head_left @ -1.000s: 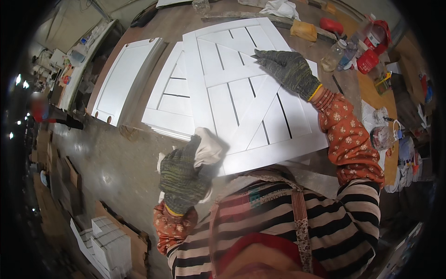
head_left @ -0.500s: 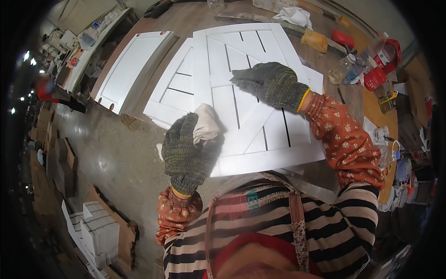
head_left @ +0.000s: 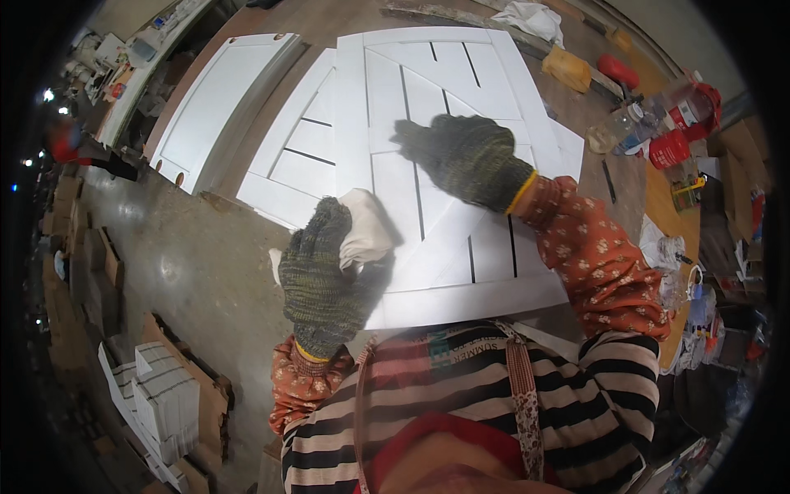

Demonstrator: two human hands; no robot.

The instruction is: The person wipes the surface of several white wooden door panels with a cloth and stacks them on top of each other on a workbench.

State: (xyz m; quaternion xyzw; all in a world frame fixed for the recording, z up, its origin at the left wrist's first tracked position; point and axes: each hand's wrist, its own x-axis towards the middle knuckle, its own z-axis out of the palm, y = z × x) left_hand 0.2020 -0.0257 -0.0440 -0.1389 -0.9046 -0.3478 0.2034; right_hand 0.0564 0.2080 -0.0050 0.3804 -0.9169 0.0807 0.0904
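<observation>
White rectangular panel with a raised frame, diagonal braces and narrow dark slots (head_left: 448, 226) lies face up in front of the person, overlapping a similar white braced panel (head_left: 296, 177) at its left. Beyond that, well apart to its left, lies a stack of plain white panels with round holes at the corners (head_left: 230, 99); brown tabletop (head_left: 329, 20) shows past its far edge.

At the panel's lower left edge, the left hand in a dark green knitted glove (head_left: 321, 276) grips a bunched off-white cloth (head_left: 364, 230), its fingers gathered around the fabric. Over the panel's middle, the right hand in a matching glove (head_left: 469, 160) points leftward, its fingers seemingly pressed together; blur hides whether they touch the surface or pinch anything.

For good work here, I would judge that light, even pressure along each brace suits the white finish, with the fingertips kept from snagging in the slots. The cloth's loose folds are best gathered in, and the overlapping panel beneath kept from sliding.
</observation>
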